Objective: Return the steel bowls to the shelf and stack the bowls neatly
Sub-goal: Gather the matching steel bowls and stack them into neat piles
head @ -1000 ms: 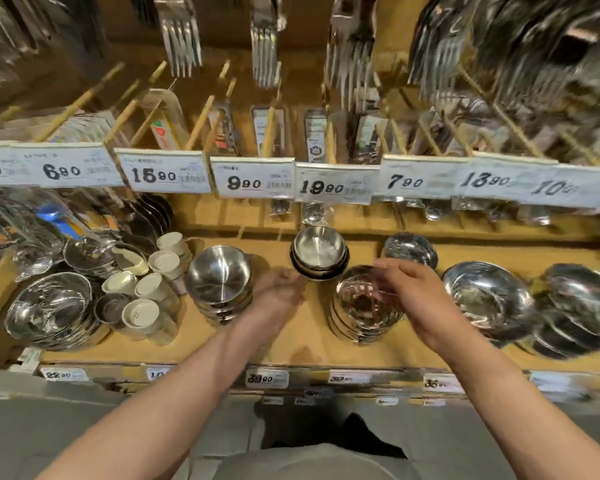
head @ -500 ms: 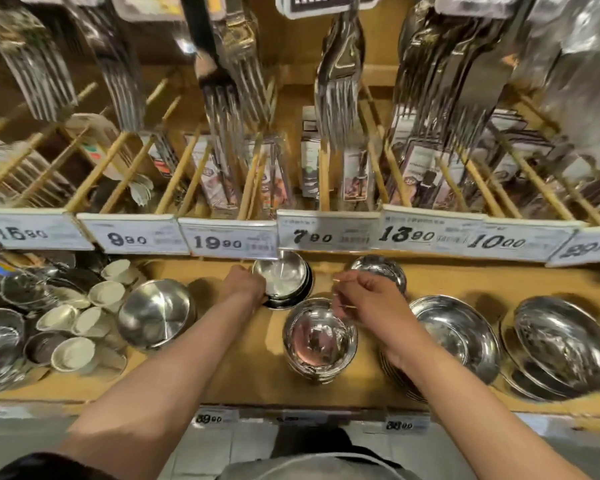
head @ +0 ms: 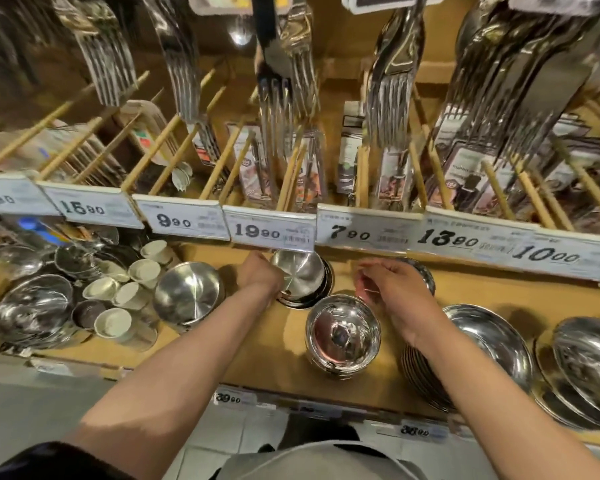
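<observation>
A small stack of steel bowls (head: 303, 277) sits at the back of the wooden shelf (head: 257, 358), under the 19.90 tag. My left hand (head: 260, 277) grips its left rim. A taller stack of shiny steel bowls (head: 343, 336) stands nearer the front. My right hand (head: 392, 289) hovers just behind and right of that stack, fingers loosely curled, holding nothing. It partly hides another small steel bowl (head: 425, 273) behind it.
More steel bowl stacks stand at the left (head: 187, 296), far left (head: 32, 310), right (head: 489, 341) and far right (head: 589, 358). Several white cups (head: 136, 292) cluster at the left. Price tags (head: 364, 230) overhang the back; packaged forks hang above.
My left hand reached from the shelf's middle to the back stack's rim. My right hand lifted off the front stack. In the last half second both hands barely moved.
</observation>
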